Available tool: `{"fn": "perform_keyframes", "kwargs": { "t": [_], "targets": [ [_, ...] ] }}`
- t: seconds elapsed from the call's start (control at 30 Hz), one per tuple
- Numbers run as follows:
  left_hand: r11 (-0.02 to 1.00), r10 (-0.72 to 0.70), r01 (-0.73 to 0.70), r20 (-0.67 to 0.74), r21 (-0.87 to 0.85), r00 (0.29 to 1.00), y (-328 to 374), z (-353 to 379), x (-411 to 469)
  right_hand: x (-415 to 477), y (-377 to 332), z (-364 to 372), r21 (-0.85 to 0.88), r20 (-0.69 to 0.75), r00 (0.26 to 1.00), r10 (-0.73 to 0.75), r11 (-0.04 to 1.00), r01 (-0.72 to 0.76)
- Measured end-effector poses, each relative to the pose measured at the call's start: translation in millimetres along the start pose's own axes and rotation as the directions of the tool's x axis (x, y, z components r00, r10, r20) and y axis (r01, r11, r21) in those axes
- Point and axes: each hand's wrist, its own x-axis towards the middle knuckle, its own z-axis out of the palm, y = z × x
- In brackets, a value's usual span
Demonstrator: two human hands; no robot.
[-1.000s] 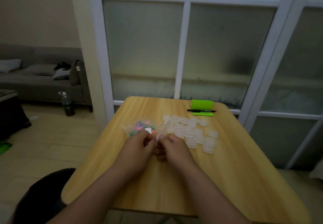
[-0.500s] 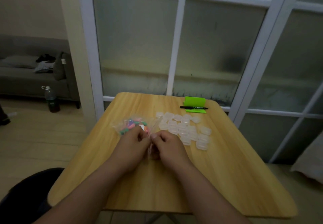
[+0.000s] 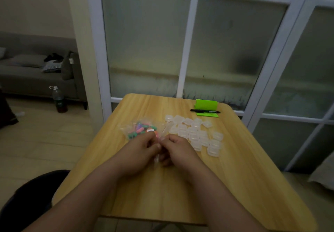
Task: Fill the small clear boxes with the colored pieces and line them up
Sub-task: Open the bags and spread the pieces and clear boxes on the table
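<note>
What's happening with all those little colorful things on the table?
A person at a wooden table pinches the near end of a clear bag of colored pieces with the left hand and the right hand, probably to open it. The small clear boxes lie in a loose heap to its right, not yet lined up. A black pen lies across a green stand at the far edge.

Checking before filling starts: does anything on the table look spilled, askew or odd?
Nothing spilled: the colored pieces sit inside the clear plastic bag pinched by the left hand and right hand. Only the small clear boxes lie jumbled, not lined up.
</note>
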Motion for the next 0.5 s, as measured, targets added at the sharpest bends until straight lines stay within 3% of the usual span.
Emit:
{"fn": "perform_keyframes", "kwargs": {
  "t": [0.13,0.3,0.33,0.4,0.5],
  "targets": [
    [0.931,-0.093,0.123,0.102,-0.343,0.990,-0.3,-8.3,-0.2,-1.5,-0.1,2.9,0.092,0.025,0.999,-0.038,0.995,0.036],
    [0.795,-0.203,0.160,-0.008,-0.586,0.979,-3.1,-8.9,2.6,-4.6,-3.7,9.3,0.170,-0.064,0.998,-0.023,0.985,0.034],
    [0.800,-0.214,0.151,-0.040,-0.581,0.976,-4.1,-10.3,3.1,-5.0,-4.6,8.9,0.171,-0.085,0.996,-0.008,0.985,0.023],
    [0.911,-0.177,0.114,-0.126,-0.396,0.976,-4.1,-10.4,3.0,-4.9,-6.1,9.1,0.117,-0.100,0.995,-0.002,0.993,0.014],
    [0.996,-0.061,0.047,-0.210,-0.073,0.976,2.4,-0.8,1.0,-4.0,-6.6,13.7,-0.146,-0.128,0.990,-0.066,0.988,0.047]
  ]
}}
